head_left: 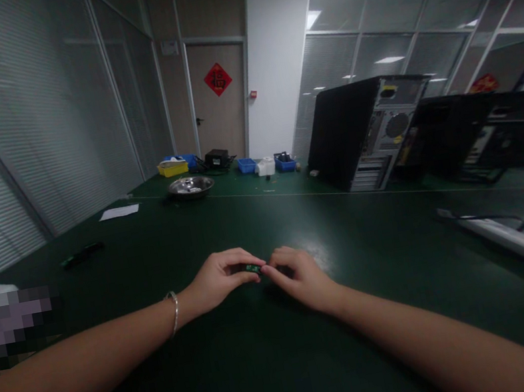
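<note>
A small green circuit board [253, 268] sits between my two hands, just above the dark green table. My left hand [223, 276] pinches it between thumb and fingers from the left. From the right, my right hand [301, 275] closes thumb and forefinger on the board's right end, and its other fingers curl in. Fingertips hide part of the board, so its full shape cannot be made out.
Several small dark and green pieces [82, 254] lie at the left, near a white paper [119, 212]. Farther back stand a metal bowl [191, 188], a yellow bin [173, 169] and a blue bin [246, 165]. A computer tower [347, 133] and a power strip [518, 239] occupy the right.
</note>
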`<state>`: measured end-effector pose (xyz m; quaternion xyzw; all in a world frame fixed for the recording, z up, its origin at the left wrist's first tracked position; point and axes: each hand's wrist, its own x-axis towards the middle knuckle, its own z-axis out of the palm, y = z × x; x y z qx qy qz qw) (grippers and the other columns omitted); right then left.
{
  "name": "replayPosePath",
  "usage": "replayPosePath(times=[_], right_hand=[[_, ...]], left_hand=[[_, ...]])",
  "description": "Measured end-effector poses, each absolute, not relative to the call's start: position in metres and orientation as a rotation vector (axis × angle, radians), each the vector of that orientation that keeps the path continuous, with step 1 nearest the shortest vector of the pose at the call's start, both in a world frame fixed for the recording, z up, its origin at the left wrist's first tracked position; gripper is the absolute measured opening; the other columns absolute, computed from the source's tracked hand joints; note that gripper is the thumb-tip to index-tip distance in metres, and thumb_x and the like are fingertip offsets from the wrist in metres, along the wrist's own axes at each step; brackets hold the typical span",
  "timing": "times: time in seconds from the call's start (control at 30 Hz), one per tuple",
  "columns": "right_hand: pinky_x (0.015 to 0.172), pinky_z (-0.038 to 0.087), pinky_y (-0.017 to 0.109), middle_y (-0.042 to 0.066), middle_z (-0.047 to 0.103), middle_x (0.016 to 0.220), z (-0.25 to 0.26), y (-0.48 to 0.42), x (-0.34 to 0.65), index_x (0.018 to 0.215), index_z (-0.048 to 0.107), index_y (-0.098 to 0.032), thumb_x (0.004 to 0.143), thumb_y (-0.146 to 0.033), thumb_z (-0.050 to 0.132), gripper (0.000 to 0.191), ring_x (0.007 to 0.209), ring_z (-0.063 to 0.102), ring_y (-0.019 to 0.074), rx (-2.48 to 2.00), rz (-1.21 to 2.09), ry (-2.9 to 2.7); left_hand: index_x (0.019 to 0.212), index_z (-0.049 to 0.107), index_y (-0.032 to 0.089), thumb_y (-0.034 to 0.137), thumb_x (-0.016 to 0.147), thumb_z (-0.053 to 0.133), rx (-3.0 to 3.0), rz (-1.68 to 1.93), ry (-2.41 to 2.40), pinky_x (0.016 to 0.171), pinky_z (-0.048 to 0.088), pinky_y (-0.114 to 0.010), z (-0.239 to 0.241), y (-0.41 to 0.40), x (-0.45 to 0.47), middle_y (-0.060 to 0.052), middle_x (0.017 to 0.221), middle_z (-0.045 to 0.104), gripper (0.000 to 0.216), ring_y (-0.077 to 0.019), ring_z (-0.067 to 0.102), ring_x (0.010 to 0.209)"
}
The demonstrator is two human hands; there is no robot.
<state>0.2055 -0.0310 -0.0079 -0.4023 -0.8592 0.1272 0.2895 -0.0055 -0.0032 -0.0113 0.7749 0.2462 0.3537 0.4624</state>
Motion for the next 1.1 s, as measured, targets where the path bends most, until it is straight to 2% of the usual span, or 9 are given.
replayPosePath(times=[0.43, 0.77, 0.97, 1.1], right_hand=[[0.066, 0.039, 0.027, 0.002, 0.057, 0.074, -0.0083, -0.0311, 0.2033, 0.079, 0.062, -0.019, 0.094, -0.035, 0.045, 0.028, 0.075, 0.052, 0.0154, -1.183, 0.312, -2.273], [0.068, 0.038, 0.026, 0.001, 0.057, 0.072, -0.0091, -0.0312, 0.2031, 0.077, 0.06, -0.019, 0.095, -0.033, 0.044, 0.028, 0.074, 0.052, 0.0146, -1.101, 0.319, -2.279], [0.068, 0.04, 0.027, 0.002, 0.059, 0.077, -0.01, -0.0299, 0.2022, 0.079, 0.061, -0.019, 0.095, -0.034, 0.044, 0.028, 0.077, 0.053, 0.0157, -1.185, 0.322, -2.233], [0.069, 0.041, 0.027, 0.003, 0.061, 0.08, -0.0081, -0.032, 0.2024, 0.083, 0.061, -0.019, 0.095, -0.034, 0.043, 0.026, 0.077, 0.054, 0.0159, -1.157, 0.357, -2.217]], left_hand=[[0.102, 0.07, 0.022, 0.02, 0.082, 0.064, 2.077, 0.921, 0.747, 0.088, 0.048, -0.034, -0.0077, -0.0092, -0.0055, -0.005, 0.101, 0.065, 0.022, -0.0197, 0.06, 0.097], [0.103, 0.07, 0.018, 0.015, 0.079, 0.066, 1.916, 0.89, 0.656, 0.086, 0.051, -0.034, -0.0112, -0.0061, -0.0034, -0.006, 0.102, 0.064, 0.024, -0.02, 0.06, 0.097], [0.107, 0.068, 0.019, 0.021, 0.08, 0.065, 1.881, 0.943, 0.735, 0.096, 0.046, -0.036, -0.0123, -0.0043, -0.0041, -0.008, 0.114, 0.062, 0.028, -0.0219, 0.057, 0.109], [0.119, 0.061, 0.018, 0.025, 0.09, 0.05, 1.69, 0.902, 0.73, 0.098, 0.044, -0.038, -0.0102, -0.0044, -0.0046, -0.01, 0.124, 0.06, 0.032, -0.0214, 0.058, 0.11]])
